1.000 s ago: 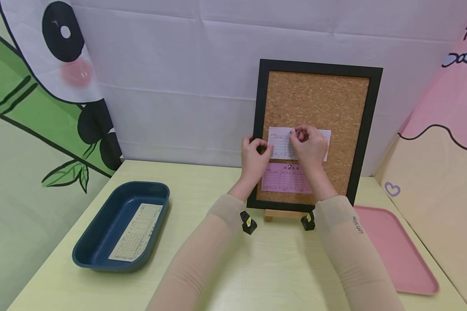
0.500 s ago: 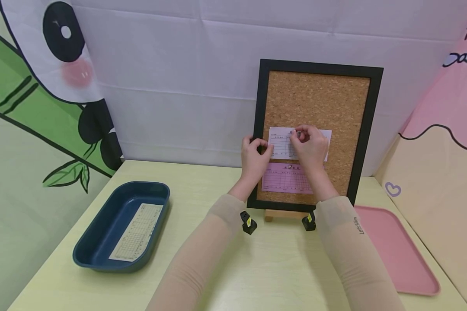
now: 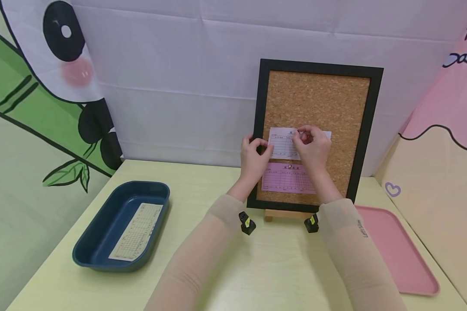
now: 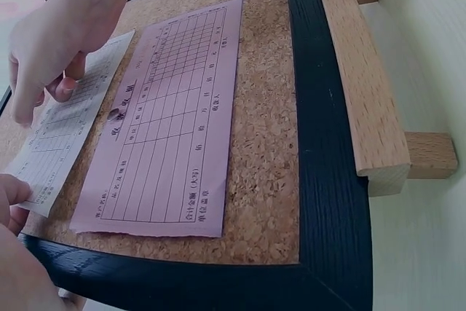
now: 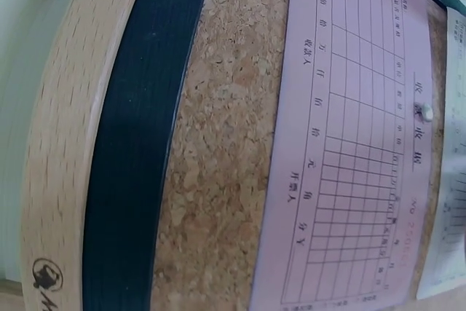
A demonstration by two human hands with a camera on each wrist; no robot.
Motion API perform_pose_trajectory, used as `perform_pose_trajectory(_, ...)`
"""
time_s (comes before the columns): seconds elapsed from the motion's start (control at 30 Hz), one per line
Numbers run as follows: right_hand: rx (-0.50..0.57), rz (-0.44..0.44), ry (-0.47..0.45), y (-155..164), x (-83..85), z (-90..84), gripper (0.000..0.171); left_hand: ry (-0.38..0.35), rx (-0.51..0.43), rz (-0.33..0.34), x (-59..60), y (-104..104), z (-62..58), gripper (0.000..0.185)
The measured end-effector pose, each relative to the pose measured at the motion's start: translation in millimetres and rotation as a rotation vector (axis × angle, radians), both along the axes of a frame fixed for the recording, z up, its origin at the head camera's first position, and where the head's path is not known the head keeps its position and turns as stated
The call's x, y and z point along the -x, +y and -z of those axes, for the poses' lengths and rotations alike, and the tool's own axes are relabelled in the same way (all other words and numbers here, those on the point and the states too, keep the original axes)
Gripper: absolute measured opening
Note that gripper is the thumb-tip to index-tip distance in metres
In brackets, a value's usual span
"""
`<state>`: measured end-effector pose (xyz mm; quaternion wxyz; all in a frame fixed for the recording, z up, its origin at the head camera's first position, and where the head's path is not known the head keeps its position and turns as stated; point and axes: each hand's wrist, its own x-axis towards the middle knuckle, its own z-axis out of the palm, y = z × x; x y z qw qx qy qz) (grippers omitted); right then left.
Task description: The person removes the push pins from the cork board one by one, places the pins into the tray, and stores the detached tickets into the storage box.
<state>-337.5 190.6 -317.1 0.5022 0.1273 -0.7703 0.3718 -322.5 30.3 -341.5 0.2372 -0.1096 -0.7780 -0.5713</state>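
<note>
A white receipt slip (image 3: pixel 282 144) lies against the cork board (image 3: pixel 317 97), above a pink receipt slip (image 3: pixel 288 178) held by a pushpin (image 3: pixel 289 166). My left hand (image 3: pixel 254 157) pinches the white slip's left edge; in the left wrist view its thumb (image 4: pixel 16 189) lies on the slip's corner. With thumb and fingertips brought together at the white slip's top middle, my right hand (image 3: pixel 314 147) pinches what looks like another pushpin, mostly hidden by the fingers. The left wrist view shows the right hand (image 4: pixel 62 41) over the white slip, its other fingers curled.
The board's black frame (image 3: pixel 260 108) leans on a wooden stand (image 3: pixel 286 214). On the left of the table is a blue tray (image 3: pixel 85 255) holding a cream printed sheet (image 3: pixel 136 232). A pink tray (image 3: pixel 402 250) lies to the right, partly behind the right sleeve (image 3: pixel 348 233).
My right hand has shifted slightly to the right along the white slip's top. The left hand stays at the slip's left edge, and the pink slip has not moved.
</note>
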Motion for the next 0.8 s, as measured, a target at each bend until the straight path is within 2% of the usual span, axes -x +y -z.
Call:
perform_pose_trajectory(0.17, -0.034, -0.02, 0.016, 3.8, -5.1, -4.8, 0.015, 0.022, -0.008, 0.001, -1.3, -4.0, -0.3, 0.017)
perform_pose_trajectory(0.37, -0.083, -0.083, 0.017, 8.3, -15.4, -14.0, 0.013, 0.041, 0.003, -0.034, -2.7, -12.8, -0.1, 0.018)
perform_pose_trajectory(0.5, -0.09, -0.109, 0.018, 11.3, -22.3, -19.1, 0.013, 0.035, 0.003, -0.052, -7.4, -20.0, -4.1, 0.019)
perform_pose_trajectory(0.8, -0.098, -0.118, 0.003, 19.1, -40.1, -32.4, 0.012, 0.033, 0.029, -0.026, -18.0, -34.2, -13.9, 0.019)
